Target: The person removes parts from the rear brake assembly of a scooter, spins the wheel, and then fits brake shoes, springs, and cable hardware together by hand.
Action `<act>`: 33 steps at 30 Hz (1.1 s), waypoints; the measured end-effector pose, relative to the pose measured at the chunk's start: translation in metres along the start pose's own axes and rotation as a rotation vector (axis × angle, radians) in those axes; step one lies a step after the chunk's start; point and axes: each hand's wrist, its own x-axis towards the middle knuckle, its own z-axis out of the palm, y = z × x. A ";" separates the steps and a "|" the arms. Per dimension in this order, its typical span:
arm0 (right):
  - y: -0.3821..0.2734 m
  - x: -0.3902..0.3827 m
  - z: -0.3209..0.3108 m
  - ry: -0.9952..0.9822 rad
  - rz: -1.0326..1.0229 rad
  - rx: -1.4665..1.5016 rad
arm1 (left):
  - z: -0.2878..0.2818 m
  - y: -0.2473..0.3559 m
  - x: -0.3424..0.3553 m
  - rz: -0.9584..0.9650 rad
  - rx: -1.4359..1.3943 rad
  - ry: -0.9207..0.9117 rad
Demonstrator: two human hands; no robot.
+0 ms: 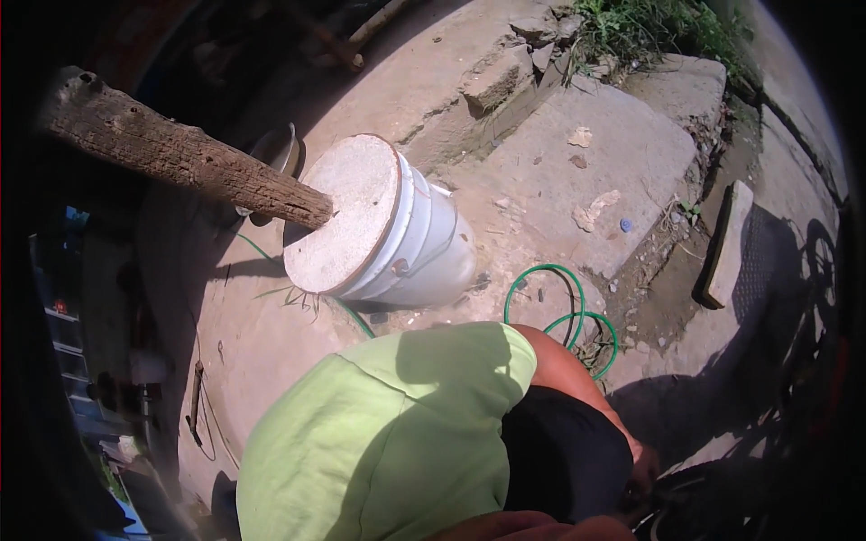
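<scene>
From the pale green sleeve (pixel 388 424), my left arm bends down toward the lower right. My left hand (pixel 642 473) is in deep shade beside dark, curved parts (pixel 704 496) that I cannot make out, and its fingers do not show clearly. A strip of my right forearm (pixel 532 527) crosses the lower edge, its hand out of sight. Black cloth (pixel 564 455) lies between the two arms. Both hands are well away from the white bucket (pixel 419 248), which is filled to the rim with a pale, hard-looking mass (pixel 347 203).
A thick wooden post (pixel 189 158) slants over the bucket, its end at the pale top. Green hose (pixel 582 316) loops beside it. A flat board (pixel 729 243) lies at right, near broken concrete slabs (pixel 613 162). Behind the post is a metal basin (pixel 287 149); grass (pixel 649 27) grows farther off.
</scene>
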 end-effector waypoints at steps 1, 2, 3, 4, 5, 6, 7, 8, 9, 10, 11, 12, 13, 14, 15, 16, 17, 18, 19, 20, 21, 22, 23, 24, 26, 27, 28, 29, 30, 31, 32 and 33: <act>0.002 0.001 0.000 -0.007 0.026 0.052 | -0.002 0.002 -0.004 -0.004 0.004 0.010; 0.004 0.003 0.000 -0.011 0.049 0.112 | -0.007 0.002 -0.010 0.000 0.004 0.034; 0.004 0.003 -0.005 0.009 0.063 0.152 | -0.001 -0.002 -0.004 -0.004 0.004 0.008; 0.006 0.003 -0.005 0.007 0.077 0.194 | -0.005 -0.002 -0.007 -0.007 0.010 0.021; 0.008 0.005 -0.005 0.006 0.096 0.239 | -0.006 -0.002 -0.009 -0.009 0.011 0.028; 0.010 0.006 -0.006 0.004 0.110 0.280 | -0.009 -0.002 -0.012 -0.011 0.012 0.035; 0.012 0.006 -0.006 0.004 0.123 0.318 | -0.010 -0.001 -0.015 -0.013 0.019 0.046; 0.013 0.009 -0.008 0.003 0.136 0.357 | -0.011 0.000 -0.018 -0.015 0.021 0.053; 0.015 0.009 -0.008 0.004 0.149 0.393 | -0.012 0.001 -0.021 -0.019 0.026 0.065; 0.015 0.011 -0.010 0.004 0.158 0.430 | -0.015 0.003 -0.023 -0.020 0.029 0.074; 0.016 0.012 -0.011 0.007 0.165 0.463 | -0.015 0.005 -0.026 -0.018 0.035 0.082; 0.016 0.012 -0.014 0.009 0.175 0.497 | -0.017 0.007 -0.028 -0.017 0.040 0.090; 0.017 0.014 -0.016 0.011 0.183 0.526 | -0.019 0.009 -0.031 -0.018 0.046 0.096; 0.018 0.015 -0.018 0.015 0.191 0.559 | -0.020 0.011 -0.034 -0.021 0.050 0.105; 0.019 0.016 -0.019 0.020 0.197 0.589 | -0.025 0.013 -0.038 -0.015 0.054 0.122; 0.020 0.017 -0.022 0.022 0.200 0.619 | -0.023 0.015 -0.038 -0.021 0.064 0.119; 0.021 0.018 -0.024 0.022 0.206 0.649 | -0.024 0.016 -0.040 -0.019 0.069 0.124; 0.021 0.019 -0.027 0.022 0.211 0.688 | -0.026 0.018 -0.041 -0.018 0.076 0.133; 0.024 0.020 -0.029 0.016 0.222 0.734 | -0.028 0.023 -0.049 -0.021 0.080 0.151; 0.026 0.022 -0.031 0.010 0.231 0.781 | -0.029 0.030 -0.055 -0.023 0.086 0.164; 0.028 0.023 -0.032 0.018 0.225 0.800 | -0.036 0.035 -0.065 -0.017 0.093 0.193; 0.030 0.020 -0.037 0.057 0.154 0.597 | -0.034 0.028 -0.056 -0.018 0.097 0.169; 0.040 0.023 -0.047 0.056 0.137 0.604 | -0.034 0.029 -0.056 -0.014 0.105 0.177; 0.057 0.028 -0.060 -0.003 -0.048 0.211 | -0.036 0.030 -0.057 -0.014 0.109 0.182; 0.078 0.041 -0.073 -0.094 -0.411 -0.582 | -0.040 0.034 -0.062 -0.016 0.127 0.198; 0.082 0.049 -0.072 -0.088 -0.430 -0.572 | -0.043 0.036 -0.065 -0.016 0.132 0.211; 0.077 0.050 -0.066 -0.019 -0.098 0.168 | -0.044 0.037 -0.069 -0.017 0.136 0.222; 0.071 0.051 -0.060 0.038 0.255 0.899 | -0.046 0.038 -0.072 -0.012 0.141 0.239; 0.065 0.050 -0.057 0.023 0.245 0.904 | -0.047 0.039 -0.075 -0.010 0.141 0.252; 0.051 0.041 -0.051 -0.015 -0.047 0.370 | -0.048 0.040 -0.079 -0.005 0.144 0.266; 0.035 0.029 -0.044 -0.039 -0.330 -0.167 | -0.050 0.041 -0.084 -0.004 0.148 0.277; 0.019 0.018 -0.038 -0.055 -0.599 -0.714 | -0.050 0.042 -0.086 0.000 0.150 0.288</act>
